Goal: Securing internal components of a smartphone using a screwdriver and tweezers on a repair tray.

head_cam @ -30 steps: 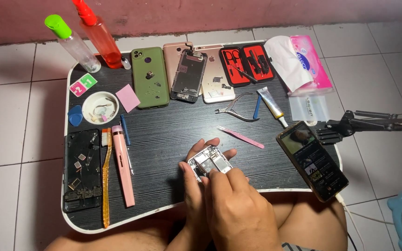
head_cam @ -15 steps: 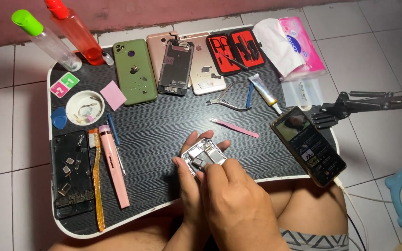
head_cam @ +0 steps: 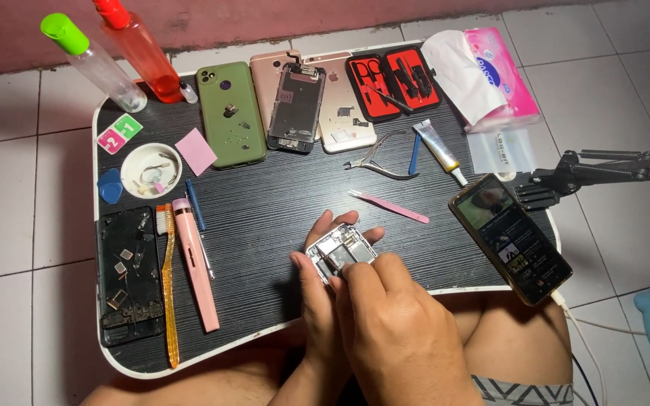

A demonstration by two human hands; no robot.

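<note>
Head view: left hand cradles an opened phone chassis from below, fingers curled around its left and far edges; right hand lies over the near end, fingertips pressed down onto the exposed internals, clenched on something too small to make out, if anything. Compared with the frames half a second and one second back, the grip looks unchanged; only the viewpoint has shifted, so the table sits differently in frame. Judgement: work inside the chassis is ongoing, with no tool swap. Chassis sits above the near middle of the black wood-grain lap table, white-rimmed, resting over the person's crossed legs. Just beyond the hands lie pink tweezers; further off, metal nippers and a small glue tube. Far edge, left to right: clear bottle with green cap, red bottle, green phone back, rose-gold phone housings with a screen assembly on top, red-lined tool case, pink tissue pack. Left side: white dish of small parts, dark magnetic mat with screws, orange toothbrush, pink pen-shaped tool. Right: lit phone on a clamp arm. Floor is pale tile; dull red wall at far side.
</note>
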